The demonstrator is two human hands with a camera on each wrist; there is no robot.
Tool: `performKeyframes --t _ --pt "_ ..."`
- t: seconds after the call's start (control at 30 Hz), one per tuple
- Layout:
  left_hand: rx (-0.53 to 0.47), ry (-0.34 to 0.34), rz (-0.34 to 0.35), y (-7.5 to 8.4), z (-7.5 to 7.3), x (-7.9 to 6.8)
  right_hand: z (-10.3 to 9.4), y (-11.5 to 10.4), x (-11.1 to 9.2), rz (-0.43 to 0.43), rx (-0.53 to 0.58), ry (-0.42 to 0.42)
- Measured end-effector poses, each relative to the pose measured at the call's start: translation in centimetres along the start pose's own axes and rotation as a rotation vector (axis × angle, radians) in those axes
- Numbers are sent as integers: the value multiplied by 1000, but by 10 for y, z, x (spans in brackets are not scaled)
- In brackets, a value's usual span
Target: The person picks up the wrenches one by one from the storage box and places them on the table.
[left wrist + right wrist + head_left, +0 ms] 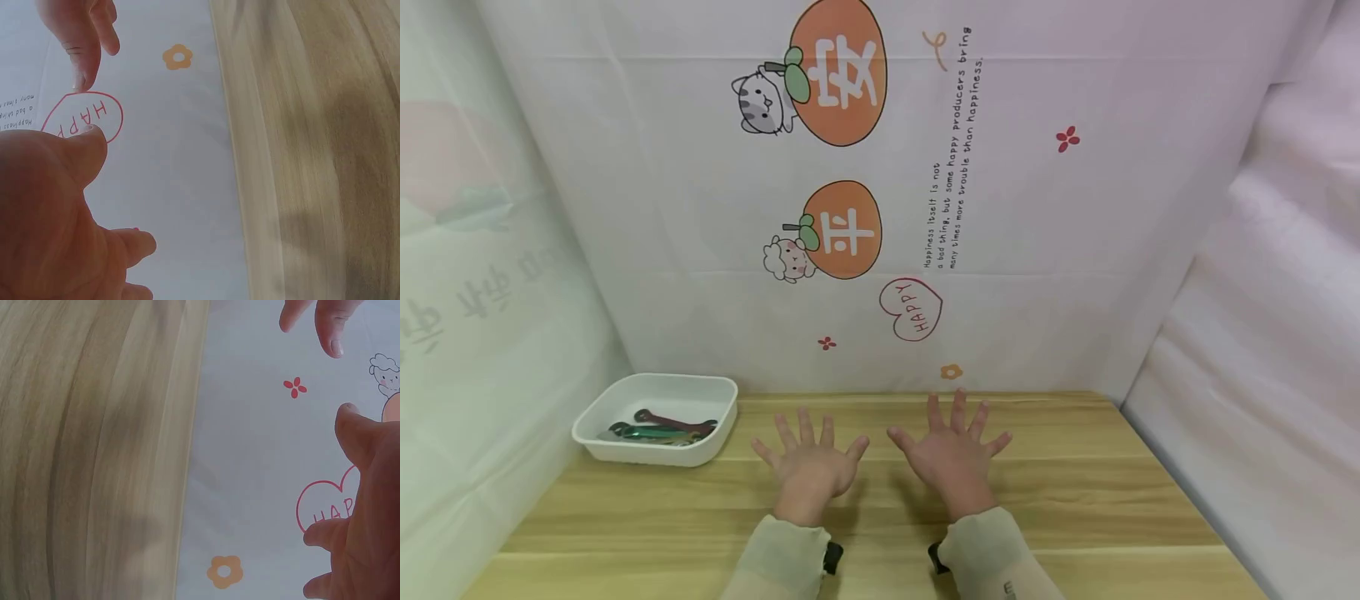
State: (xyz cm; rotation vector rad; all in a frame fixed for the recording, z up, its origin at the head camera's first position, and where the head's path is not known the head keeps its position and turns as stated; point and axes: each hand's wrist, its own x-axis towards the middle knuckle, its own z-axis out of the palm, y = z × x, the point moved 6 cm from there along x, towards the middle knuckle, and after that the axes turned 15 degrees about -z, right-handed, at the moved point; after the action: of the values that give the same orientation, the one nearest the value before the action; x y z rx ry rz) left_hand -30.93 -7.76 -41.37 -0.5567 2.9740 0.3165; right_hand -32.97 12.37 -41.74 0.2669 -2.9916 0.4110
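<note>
My left hand (814, 468) hovers over the wooden table with its fingers spread, holding nothing. To its right, my right hand (953, 457) is likewise spread wide, and nothing is in it. A gap separates the two thumbs in the head view. Left of my left hand stands a white plastic tray (658, 452), which neither hand touches. Inside it lie several wrenches, among them a dark red wrench (673, 422) and a green wrench (651, 432); they overlap, so some are partly hidden. Both wrist views show the hands apart from the table surface.
The wood-grain table (880, 542) ends at a white printed cloth (1015, 317) hanging behind it. More white cloth (1262, 400) hangs along the right, and a further sheet (490, 400) along the left, close to the tray.
</note>
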Motion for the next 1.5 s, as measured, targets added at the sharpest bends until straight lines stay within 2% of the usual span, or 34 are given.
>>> performKeyframes --t 0.17,0.3,0.43,0.53,0.63,0.77,0.97,1.07,1.13,1.23,1.33,1.4,1.5 --pt "-11 12 10 3 -3 -1 -3 1 1 0 4 7" --pt "-21 1 48 2 -8 0 -2 2 1 8 3 2" --pt "-52 19 80 -8 -24 11 -2 4 1 13 -7 3" --pt "-86 40 92 -23 -42 26 -3 7 1 17 -2 11" --pt "-121 22 118 -45 -59 41 -4 8 -1 22 8 7" --pt "-168 -1 145 -84 -79 62 -6 8 -4 21 19 1" --pt "-226 88 227 -153 -105 92 -7 9 -4 17 29 6" --pt "-259 89 242 -188 -113 104 -7 10 -4 18 23 1" --pt "-312 97 249 -211 -116 112 -6 10 -4 17 22 -2" --pt "-427 17 213 -242 -114 121 -5 11 -4 15 25 -6" --pt "-589 -65 209 -265 -107 128 -4 12 -5 10 29 -1" --pt "-662 -127 200 -277 -100 131 -4 13 -5 7 31 0" --pt "-713 -171 191 -295 -91 134 -3 15 -5 7 34 -5"
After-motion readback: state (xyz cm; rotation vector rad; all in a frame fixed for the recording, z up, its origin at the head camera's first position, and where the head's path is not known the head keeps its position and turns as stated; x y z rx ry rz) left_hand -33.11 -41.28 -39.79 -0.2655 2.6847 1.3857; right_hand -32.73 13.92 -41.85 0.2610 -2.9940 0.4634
